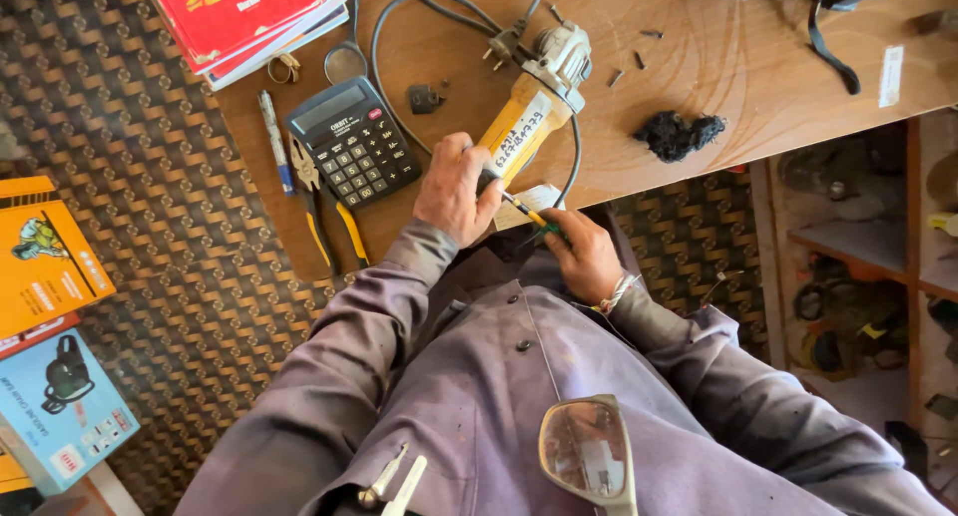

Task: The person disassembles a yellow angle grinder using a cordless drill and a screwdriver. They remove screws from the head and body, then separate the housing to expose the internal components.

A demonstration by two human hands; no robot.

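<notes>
Fingers of your left hand (pixel 457 189) are curled shut around the rear of the grinder (pixel 529 107), pinning its yellow body to the bench (pixel 758 77) at centre frame. Your right hand (pixel 584 257) is closed on a screwdriver (pixel 529 217), whose tip meets the grinder's rear end just beside the left thumb.

Head view: the grinder lies slanted, its grey gear head toward the upper centre and its tail at the bench's near edge. Its cord (pixel 399 27) loops up toward the top edge. Loose screws (pixel 639 52) lie to the upper right of the gear head, near a black wad (pixel 679 134). A calculator (pixel 354 142) and pliers (pixel 324 212) sit at the left.

Judged step: fasteners at the tail of the housing are being worked. The next move calls for a firm left grip, the blade kept square in the screw head, and steady downward pressure so that it does not slip toward the thumb.

Hidden: the screw and blade tip are covered by your hands. The screwdriver handle is mostly buried in the right palm. The grinder's disc side cannot be made out.
</notes>
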